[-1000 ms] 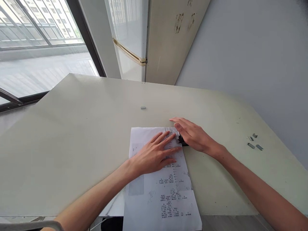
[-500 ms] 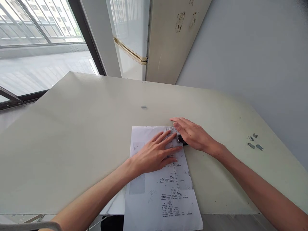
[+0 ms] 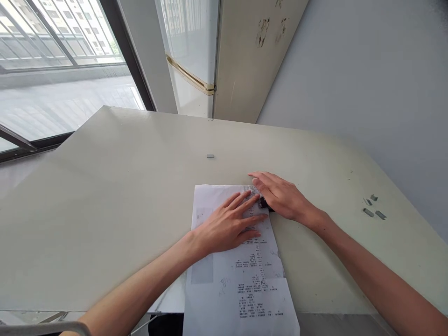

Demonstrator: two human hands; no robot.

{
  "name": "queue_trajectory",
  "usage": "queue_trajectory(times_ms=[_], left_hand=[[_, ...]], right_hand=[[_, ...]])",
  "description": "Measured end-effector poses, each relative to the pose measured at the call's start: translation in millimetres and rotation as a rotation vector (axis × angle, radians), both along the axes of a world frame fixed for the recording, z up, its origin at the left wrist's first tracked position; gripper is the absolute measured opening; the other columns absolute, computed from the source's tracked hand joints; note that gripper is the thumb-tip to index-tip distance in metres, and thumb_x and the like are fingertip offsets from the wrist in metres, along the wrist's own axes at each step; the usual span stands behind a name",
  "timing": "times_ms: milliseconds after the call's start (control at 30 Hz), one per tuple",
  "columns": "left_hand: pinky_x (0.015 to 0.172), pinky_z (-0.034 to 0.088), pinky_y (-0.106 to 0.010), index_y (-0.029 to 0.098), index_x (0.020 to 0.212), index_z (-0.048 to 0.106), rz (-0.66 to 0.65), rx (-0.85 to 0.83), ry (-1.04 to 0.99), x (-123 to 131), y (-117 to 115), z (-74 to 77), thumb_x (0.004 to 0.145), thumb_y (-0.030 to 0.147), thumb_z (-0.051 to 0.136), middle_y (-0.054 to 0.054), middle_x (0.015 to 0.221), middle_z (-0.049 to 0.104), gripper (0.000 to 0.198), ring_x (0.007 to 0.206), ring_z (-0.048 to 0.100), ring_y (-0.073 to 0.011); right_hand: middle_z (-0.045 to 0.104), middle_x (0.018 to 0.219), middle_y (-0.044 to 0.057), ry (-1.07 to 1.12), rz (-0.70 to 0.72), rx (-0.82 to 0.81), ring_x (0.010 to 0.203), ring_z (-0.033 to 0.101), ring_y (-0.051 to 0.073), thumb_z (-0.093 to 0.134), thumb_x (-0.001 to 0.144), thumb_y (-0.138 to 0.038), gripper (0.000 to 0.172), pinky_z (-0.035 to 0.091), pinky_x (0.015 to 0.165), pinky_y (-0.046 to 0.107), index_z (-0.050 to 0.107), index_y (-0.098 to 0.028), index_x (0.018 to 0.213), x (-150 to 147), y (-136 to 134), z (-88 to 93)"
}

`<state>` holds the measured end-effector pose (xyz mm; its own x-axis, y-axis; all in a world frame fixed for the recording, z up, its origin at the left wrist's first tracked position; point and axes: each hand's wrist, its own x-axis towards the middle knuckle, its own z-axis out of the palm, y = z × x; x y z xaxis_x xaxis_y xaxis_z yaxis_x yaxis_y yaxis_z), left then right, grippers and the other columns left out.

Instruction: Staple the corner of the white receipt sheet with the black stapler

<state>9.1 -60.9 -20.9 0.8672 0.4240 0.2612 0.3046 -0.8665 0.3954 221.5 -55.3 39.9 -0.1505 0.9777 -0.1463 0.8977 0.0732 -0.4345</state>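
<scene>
A printed sheet of paper [image 3: 241,275] lies on the pale table [image 3: 122,196], its near end hanging over the front edge. My left hand [image 3: 227,224] rests flat on the upper part of the sheet, fingers stretched out. My right hand [image 3: 280,196] lies over the sheet's far right corner, fingers extended, covering a small black object [image 3: 263,203] that looks like a stapler; only its edge shows under the palm.
One small strip of staples [image 3: 210,156] lies on the table beyond the paper. Several more staple strips [image 3: 373,207] lie at the right. A fridge [image 3: 217,56] stands behind the table, a window [image 3: 52,70] at left, a grey wall at right.
Both hands stay where they were on the paper. Only the camera has shifted slightly.
</scene>
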Motion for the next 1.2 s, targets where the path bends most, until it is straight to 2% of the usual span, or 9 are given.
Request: queue_trajectory(times_ms=[167,300,767,1200], left_hand=[[0.132,0.024,-0.056,0.025,0.148,0.061,0.004,-0.004,0.025,-0.8,-0.2,0.2,0.110,0.048,0.050,-0.011,0.172,0.033,0.047,0.162,0.024,-0.0341],[0.131,0.026,-0.057,0.026,0.148,0.061,0.008,0.002,0.016,-1.4,-0.2,-0.2,0.109,0.048,0.050,-0.010,0.173,0.032,0.046,0.162,0.024,-0.0350],[0.132,0.025,-0.055,0.025,0.147,0.062,0.005,0.006,0.006,-0.1,-0.6,0.1,0.109,0.048,0.051,-0.011,0.171,0.037,0.046,0.162,0.023,-0.0337],[0.132,0.025,-0.054,0.028,0.147,0.062,0.019,0.009,-0.014,1.0,-1.0,-3.8,0.109,0.050,0.050,-0.008,0.171,0.037,0.046,0.162,0.023,-0.0323]], right_hand=[[0.061,0.155,0.001,0.044,-0.012,-0.019,0.145,0.054,0.028,0.019,0.111,-0.058,0.058,0.048,0.117,0.050,0.057,-0.033,0.148,5.6,0.9,-1.1],[0.061,0.155,0.000,0.057,-0.011,-0.013,0.145,0.054,0.027,0.019,0.111,-0.058,0.058,0.047,0.117,0.049,0.057,-0.034,0.148,9.1,1.3,-2.9],[0.063,0.153,0.000,-0.012,-0.013,0.007,0.142,0.057,0.027,0.025,0.111,-0.051,0.051,0.049,0.115,0.049,0.059,-0.032,0.145,1.6,1.4,-3.1],[0.062,0.154,0.002,-0.130,0.020,0.067,0.142,0.057,0.026,0.029,0.110,-0.036,0.048,0.050,0.114,0.047,0.060,-0.029,0.147,-0.8,1.6,-9.0]])
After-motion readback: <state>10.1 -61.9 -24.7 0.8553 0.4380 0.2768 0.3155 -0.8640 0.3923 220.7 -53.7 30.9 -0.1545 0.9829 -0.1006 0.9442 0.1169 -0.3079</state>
